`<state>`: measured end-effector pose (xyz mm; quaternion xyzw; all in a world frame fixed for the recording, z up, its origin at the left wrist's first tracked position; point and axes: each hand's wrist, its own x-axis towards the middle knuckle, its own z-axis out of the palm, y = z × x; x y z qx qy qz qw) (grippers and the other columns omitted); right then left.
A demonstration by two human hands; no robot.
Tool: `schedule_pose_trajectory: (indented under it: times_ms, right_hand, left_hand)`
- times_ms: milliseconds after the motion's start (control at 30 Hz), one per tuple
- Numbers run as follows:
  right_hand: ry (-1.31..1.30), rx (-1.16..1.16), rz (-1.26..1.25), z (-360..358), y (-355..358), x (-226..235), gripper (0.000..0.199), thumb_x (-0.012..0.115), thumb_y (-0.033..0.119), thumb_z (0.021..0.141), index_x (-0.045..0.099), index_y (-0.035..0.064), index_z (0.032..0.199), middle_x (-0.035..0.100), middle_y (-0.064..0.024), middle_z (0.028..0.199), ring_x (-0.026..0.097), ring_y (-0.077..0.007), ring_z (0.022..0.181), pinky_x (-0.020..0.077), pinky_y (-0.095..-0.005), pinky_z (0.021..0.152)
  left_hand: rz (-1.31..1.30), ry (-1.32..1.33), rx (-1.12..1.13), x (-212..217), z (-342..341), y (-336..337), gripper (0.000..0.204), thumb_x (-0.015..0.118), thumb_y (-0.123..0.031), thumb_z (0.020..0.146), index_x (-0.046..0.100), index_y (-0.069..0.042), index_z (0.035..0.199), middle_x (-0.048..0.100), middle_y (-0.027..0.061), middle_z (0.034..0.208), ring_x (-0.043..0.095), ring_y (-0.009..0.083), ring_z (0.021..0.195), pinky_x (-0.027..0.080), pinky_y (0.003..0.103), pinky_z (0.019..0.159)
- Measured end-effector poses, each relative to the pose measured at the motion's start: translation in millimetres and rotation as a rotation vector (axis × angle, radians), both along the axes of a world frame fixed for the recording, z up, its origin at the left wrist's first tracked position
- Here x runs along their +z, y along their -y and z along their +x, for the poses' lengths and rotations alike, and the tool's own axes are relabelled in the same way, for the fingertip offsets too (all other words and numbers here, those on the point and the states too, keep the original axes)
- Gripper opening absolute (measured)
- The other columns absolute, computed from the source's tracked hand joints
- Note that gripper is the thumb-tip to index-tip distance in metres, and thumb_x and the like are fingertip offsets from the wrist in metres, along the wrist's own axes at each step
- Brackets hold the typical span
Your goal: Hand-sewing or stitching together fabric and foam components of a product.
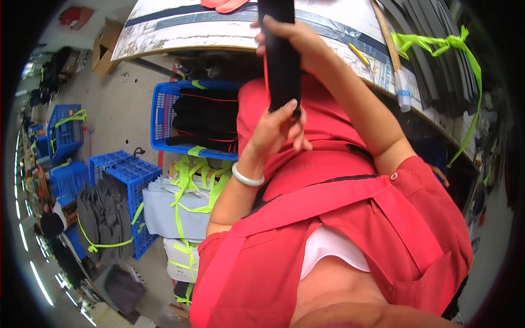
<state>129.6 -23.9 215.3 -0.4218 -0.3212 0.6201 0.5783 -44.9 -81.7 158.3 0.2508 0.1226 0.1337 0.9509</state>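
A long black fabric strip (285, 76) with a red edge along its left side stretches away from me above my lap, reaching over the table's near edge. My left hand (278, 130), with a white bangle on its wrist, pinches the near end between thumb and fingers. Farther up, my right hand (302, 42) grips the strip, its thumb on top and fingertips showing past the left edge. Left of my lap, a blue crate (158, 117) holds several black fabric pieces (205, 113) with red edging, much like the held strip.
The worn white worktable (164, 41) bears red pieces (225, 4), a yellow pen-like tool (359, 53), a wooden stick (387, 35) and grey strips (432, 49) with green ties. Tied light-grey fabric bundles (169, 210), another blue crate (139, 188) and dark-grey pieces (104, 218) stand to the left.
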Motion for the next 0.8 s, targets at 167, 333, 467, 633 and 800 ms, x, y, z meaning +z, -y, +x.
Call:
schedule_pose_trajectory:
  times_ms: [167,333,467,633,800]
  right_hand:
    - [-0.035,-0.337,-0.030,91,-31,17,0.030,0.057,0.035,0.095,0.059,0.0069,0.105,0.063,-0.0071,0.083,0.063,-0.0193,0.074,0.0538,-0.0341,0.069]
    - [0.043,0.060,-0.031,8,-11,-31,0.031,0.057,0.027,0.094,0.058,-0.0004,0.109,0.067,-0.0114,0.084,0.068,-0.0219,0.077,0.0558,-0.0335,0.072]
    - [0.297,-0.289,-0.133,31,-35,-31,0.029,0.055,0.034,0.096,0.060,0.0058,0.101,0.064,-0.0075,0.082,0.064,-0.0187,0.074,0.0542,-0.0333,0.069]
    - [0.013,0.049,0.013,43,-44,-87,0.028,0.059,0.021,0.093,0.058,-0.0008,0.110,0.068,-0.0140,0.087,0.069,-0.0217,0.073,0.0571,-0.0346,0.068]
    - [0.421,0.183,0.056,-35,6,-51,0.046,0.061,0.037,0.091,0.060,0.0002,0.118,0.066,-0.0101,0.100,0.063,-0.0142,0.090,0.0495,-0.0270,0.081]
  left_hand:
    - [0.327,-0.327,0.189,-25,-16,18,0.039,0.044,-0.025,0.098,0.056,-0.003,0.068,0.045,0.0023,0.047,0.049,0.0119,0.040,0.042,0.023,0.042]
    - [0.758,-0.462,0.457,-10,11,-47,0.036,0.046,-0.031,0.100,0.061,0.002,0.103,0.064,0.0040,0.082,0.060,0.0125,0.068,0.049,0.025,0.066]
    - [0.634,-0.552,-0.111,-32,-6,8,0.034,0.052,-0.024,0.097,0.063,-0.001,0.074,0.062,0.0057,0.061,0.057,0.0104,0.053,0.045,0.023,0.051]
    - [0.680,-0.432,0.351,-53,-18,-12,0.038,0.054,-0.036,0.097,0.064,0.000,0.100,0.065,0.0056,0.083,0.060,0.0088,0.073,0.048,0.024,0.066]
    - [0.219,-0.323,0.494,-27,-7,-38,0.030,0.068,-0.008,0.087,0.058,0.002,0.113,0.065,0.0067,0.101,0.064,0.0150,0.088,0.052,0.029,0.080]
